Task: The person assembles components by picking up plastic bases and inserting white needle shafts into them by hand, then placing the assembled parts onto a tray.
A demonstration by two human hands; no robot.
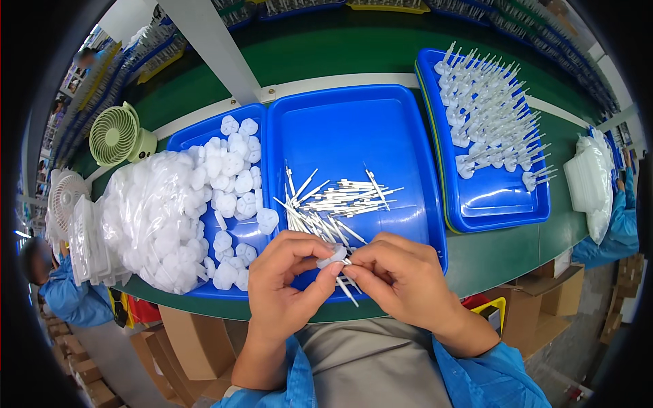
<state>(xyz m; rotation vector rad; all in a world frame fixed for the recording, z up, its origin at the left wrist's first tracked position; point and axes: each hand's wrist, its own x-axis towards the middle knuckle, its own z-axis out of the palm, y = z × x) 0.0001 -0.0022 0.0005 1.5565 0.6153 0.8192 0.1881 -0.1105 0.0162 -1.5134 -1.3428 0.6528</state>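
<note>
Just over the near edge of the middle blue tray (340,132), my two hands meet. My left hand (286,282) pinches a small white translucent plastic piece (332,256) between thumb and fingers. Close against it, my right hand (405,275) grips a thin white stick (345,262) whose end touches the piece. Fingers partly cover the contact. Beyond my hands lies a loose pile of thin white sticks (350,197) with fine tips. To the left, rounded white plastic pieces (235,160) fill a second blue tray (178,141), some inside a clear plastic bag (153,217).
At the right, stacked blue trays (493,204) carry rows of white pieces with upright sticks (486,112). A green fan (115,134) stands at the left on the green table (326,41). Cardboard boxes (197,343) sit below the edge. People in blue (75,292) work at both sides.
</note>
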